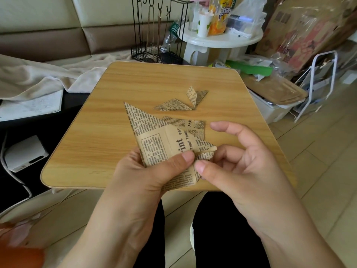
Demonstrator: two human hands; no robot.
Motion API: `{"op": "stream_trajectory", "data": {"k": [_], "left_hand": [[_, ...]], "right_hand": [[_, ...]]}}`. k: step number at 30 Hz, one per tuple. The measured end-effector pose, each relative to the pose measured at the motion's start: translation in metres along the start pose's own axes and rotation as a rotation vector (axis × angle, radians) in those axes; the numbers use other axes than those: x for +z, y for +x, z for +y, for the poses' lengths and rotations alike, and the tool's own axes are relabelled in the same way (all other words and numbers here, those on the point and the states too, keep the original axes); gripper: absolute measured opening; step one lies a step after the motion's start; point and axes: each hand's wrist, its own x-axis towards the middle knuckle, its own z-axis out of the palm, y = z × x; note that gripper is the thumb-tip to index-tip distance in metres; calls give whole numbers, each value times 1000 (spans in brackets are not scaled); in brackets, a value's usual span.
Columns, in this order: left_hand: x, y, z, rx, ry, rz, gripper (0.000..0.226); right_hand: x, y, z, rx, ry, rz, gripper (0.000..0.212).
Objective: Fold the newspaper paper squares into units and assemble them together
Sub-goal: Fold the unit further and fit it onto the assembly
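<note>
Both hands hold a partly folded newspaper-print paper above the near edge of the wooden table. My left hand grips its lower part, thumb on top. My right hand pinches a small folded corner at the paper's right tip between thumb and fingers, the index finger raised. The paper's long point sticks up to the left. Two finished folded units lie further back on the table: a flat triangular one and a winged one. Another newsprint piece lies just behind the held paper.
A white round side table with cups and snack bags stands behind, beside a black wire rack. Cloth drapes a sofa at left. A white box sits lower left. Boxes and a white frame crowd the right.
</note>
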Motion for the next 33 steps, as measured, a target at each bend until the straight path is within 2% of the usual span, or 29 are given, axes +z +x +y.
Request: {"op": "stream_trajectory", "data": {"k": [7,9,12,15,24,33], "left_hand": [[-3,1,-3,0,3,-30,40],[-5,2,-4,7,0,-40,43],[-8,1,-6,38,-29,-41,34],[-9,1,-8,48,-36,-57,34],[-11,-3,-12,65,-29,-36,34],[-9,-5,-15,105,-21,-17,32]], "right_hand": [[-4,-1,-2,-21,-39,-25,50],[-6,-3,-4,-2,-12,-41,41],[-7,-5,-4,16,5,-72,20],[-7,-7,-5,13,-15,-51,11],[0,-7,-8,-3,-45,44,21],[5,-7,-7,17,-5,83,14]]}}
